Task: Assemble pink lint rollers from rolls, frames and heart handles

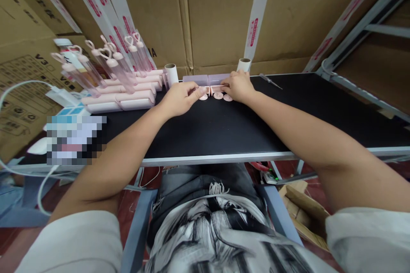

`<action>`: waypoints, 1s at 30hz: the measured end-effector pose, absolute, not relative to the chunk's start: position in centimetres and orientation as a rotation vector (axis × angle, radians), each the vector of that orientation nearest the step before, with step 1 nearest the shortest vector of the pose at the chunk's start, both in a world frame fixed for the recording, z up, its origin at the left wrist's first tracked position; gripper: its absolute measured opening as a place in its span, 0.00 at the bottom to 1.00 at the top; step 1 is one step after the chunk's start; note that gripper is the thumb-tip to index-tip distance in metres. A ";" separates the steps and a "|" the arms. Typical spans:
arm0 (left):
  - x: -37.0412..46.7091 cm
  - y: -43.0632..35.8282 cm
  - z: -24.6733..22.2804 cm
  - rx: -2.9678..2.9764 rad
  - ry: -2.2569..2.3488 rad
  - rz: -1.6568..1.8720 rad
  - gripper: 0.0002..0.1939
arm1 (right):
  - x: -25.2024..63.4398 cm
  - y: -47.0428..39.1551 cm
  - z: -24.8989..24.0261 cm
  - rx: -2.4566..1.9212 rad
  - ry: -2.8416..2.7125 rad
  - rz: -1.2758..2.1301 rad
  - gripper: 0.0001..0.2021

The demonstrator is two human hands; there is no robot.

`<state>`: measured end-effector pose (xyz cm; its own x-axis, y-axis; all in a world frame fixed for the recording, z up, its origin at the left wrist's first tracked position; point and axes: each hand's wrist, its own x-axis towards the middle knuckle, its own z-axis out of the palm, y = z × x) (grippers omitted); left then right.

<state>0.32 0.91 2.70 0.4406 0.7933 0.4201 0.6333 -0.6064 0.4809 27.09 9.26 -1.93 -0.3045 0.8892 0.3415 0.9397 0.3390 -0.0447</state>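
Observation:
Near the back of the black table, my left hand (181, 99) has thumb and fingers closed on a small pale pink plastic piece (207, 90). My right hand (239, 86) bends its fingers around a similar pink piece (218, 88) just to the right; the fingers partly hide it. Against the back edge lie two lilac blocks (196, 79), end to end, directly behind my fingers. Several round pink discs (218, 95) lie flat on the table in front of the pieces, some partly covered by my fingertips.
White cardboard tubes (171, 74) stand behind each hand. At left are stacked pink cases (120, 98) and several clear tubes with heart-loop caps (121, 76). A power strip (65, 98) with a cable and a blurred-out item sit farther left. A thin tool (270, 81) lies at right.

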 end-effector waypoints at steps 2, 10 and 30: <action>0.3 0.9 2.7 2.443 1.241 0.909 0.29 | 27.1 9.2 -1.8 -1.615 -2.305 -0.224 0.18; 0.2 0.9 2.6 2.440 1.235 0.919 0.30 | 28.9 7.9 0.8 -1.379 -2.238 -0.029 0.17; 0.2 1.6 1.9 2.210 1.050 1.154 0.28 | 27.3 6.4 -0.4 -1.042 -2.416 0.390 0.13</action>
